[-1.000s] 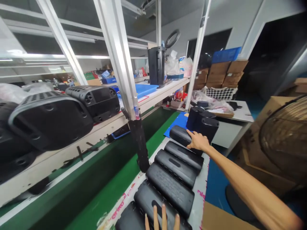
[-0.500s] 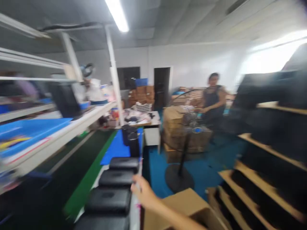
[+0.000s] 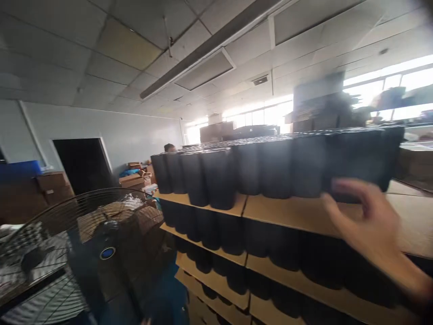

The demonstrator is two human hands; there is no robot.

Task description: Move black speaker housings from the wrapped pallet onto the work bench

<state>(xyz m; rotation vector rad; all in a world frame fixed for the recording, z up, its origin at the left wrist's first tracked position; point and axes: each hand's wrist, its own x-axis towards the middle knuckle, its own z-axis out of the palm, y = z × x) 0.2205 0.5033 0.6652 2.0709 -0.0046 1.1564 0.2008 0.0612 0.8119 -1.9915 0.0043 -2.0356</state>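
Note:
My right hand (image 3: 368, 221) reaches in from the right side, thumb and fingers apart, with nothing held between them. It is in front of the top row of upright black cases (image 3: 277, 167), near their lower edge; whether it touches one is not clear. The cases stand in several layers, separated by brown cardboard sheets (image 3: 287, 212). At the bottom edge a small blurred bit of skin (image 3: 146, 321) shows, perhaps my left hand, its fingers not readable.
A large black fan (image 3: 107, 253) stands at the lower left. Brown boxes (image 3: 54, 185) and a dark doorway (image 3: 83, 167) are behind it. Part of a person's head (image 3: 169, 148) shows beyond the stack. At the right edge lies more cardboard (image 3: 414, 216).
The view has swung right, from the bench with black cases to the stack. The right hand, earlier beside the bench cases, is now raised before the stack. The fan appears closer.

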